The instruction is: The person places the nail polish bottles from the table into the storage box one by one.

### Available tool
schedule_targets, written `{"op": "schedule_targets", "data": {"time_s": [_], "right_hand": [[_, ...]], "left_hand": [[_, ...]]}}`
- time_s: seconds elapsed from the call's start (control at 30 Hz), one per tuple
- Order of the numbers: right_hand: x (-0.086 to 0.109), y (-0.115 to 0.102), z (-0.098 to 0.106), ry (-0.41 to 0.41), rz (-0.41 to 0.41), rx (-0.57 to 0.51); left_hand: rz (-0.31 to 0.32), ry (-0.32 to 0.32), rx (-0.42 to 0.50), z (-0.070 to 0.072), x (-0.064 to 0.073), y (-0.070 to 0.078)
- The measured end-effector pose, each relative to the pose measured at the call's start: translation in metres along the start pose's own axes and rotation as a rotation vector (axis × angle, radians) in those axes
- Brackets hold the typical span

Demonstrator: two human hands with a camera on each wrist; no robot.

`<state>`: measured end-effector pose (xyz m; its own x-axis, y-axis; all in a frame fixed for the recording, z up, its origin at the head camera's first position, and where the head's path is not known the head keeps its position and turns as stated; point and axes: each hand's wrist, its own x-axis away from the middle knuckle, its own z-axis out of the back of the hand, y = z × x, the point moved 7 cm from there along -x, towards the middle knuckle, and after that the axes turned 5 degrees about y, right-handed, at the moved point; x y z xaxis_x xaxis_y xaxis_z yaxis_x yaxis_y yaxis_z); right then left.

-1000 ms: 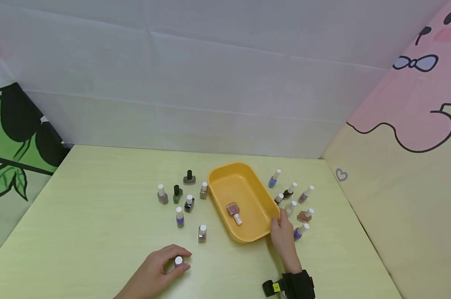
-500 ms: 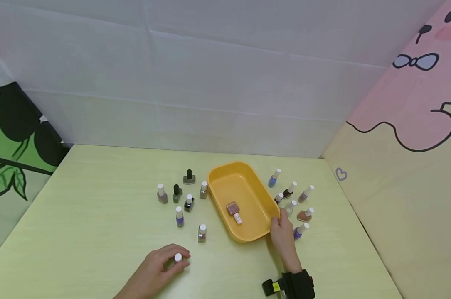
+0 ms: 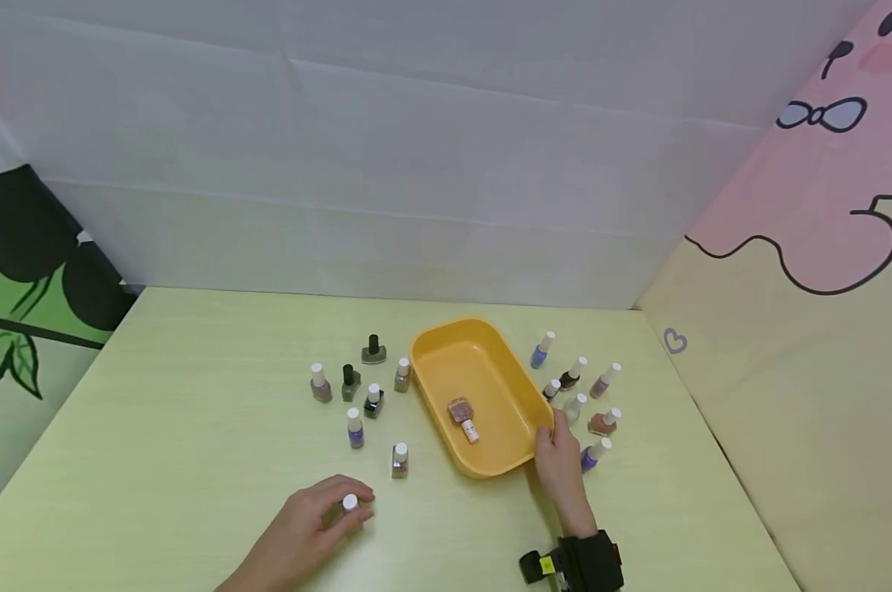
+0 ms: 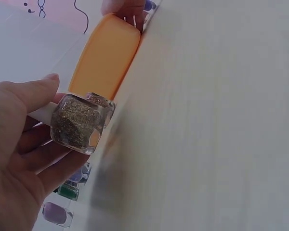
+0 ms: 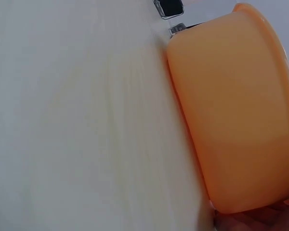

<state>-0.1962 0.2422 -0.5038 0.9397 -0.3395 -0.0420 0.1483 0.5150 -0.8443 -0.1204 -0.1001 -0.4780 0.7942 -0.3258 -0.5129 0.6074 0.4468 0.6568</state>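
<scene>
My left hand (image 3: pixel 316 518) pinches the white cap of a nail polish bottle (image 4: pixel 75 122), which holds gold glitter, at the front of the table. In the left wrist view the cap lies between thumb and fingers. My right hand (image 3: pixel 561 470) grips the near right corner of a yellow tray (image 3: pixel 482 353), thumb over the rim. A pink nail polish bottle (image 3: pixel 461 412) with a white cap lies inside it. Just beyond my left hand stands another glitter bottle (image 3: pixel 399 462). The right wrist view shows mostly the tray's outer wall (image 5: pixel 236 106).
Left of the tray stand several nail polish bottles, among them a purple one (image 3: pixel 355 429) and a black-capped one (image 3: pixel 374 351). More are grouped on its right, including a blue one (image 3: pixel 542 351) and an orange-brown one (image 3: pixel 604 422). A white wall (image 3: pixel 386 164) bounds the back.
My left hand has shifted slightly away from the table's front with the nail polish bottle in its fingers. The right hand keeps its grip on the tray, which has not moved.
</scene>
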Motion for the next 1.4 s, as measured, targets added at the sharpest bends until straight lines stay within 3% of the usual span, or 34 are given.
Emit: {"op": "schedule_targets", "data": {"time_s": [0.23,0.57,1.0,1.23,1.4], "right_hand": [[-0.001,0.0,0.002,0.017,0.002,0.016],[-0.001,0.001,0.001,0.04,0.025,0.035],[0.0,0.001,0.0,0.019,0.024,0.007],[-0.001,0.0,0.0,0.024,0.026,0.008],[-0.001,-0.001,0.0,0.017,0.021,-0.004]], "left_hand": [[-0.043,0.008,-0.026,0.009,-0.012,0.007],[-0.247,0.01,-0.007,0.024,-0.033,0.026],[-0.388,-0.058,-0.056,0.041,-0.085,0.066],[-0.505,-0.112,-0.114,0.039,-0.114,0.093],[-0.593,-0.145,-0.134,0.034,-0.135,0.105]]}}
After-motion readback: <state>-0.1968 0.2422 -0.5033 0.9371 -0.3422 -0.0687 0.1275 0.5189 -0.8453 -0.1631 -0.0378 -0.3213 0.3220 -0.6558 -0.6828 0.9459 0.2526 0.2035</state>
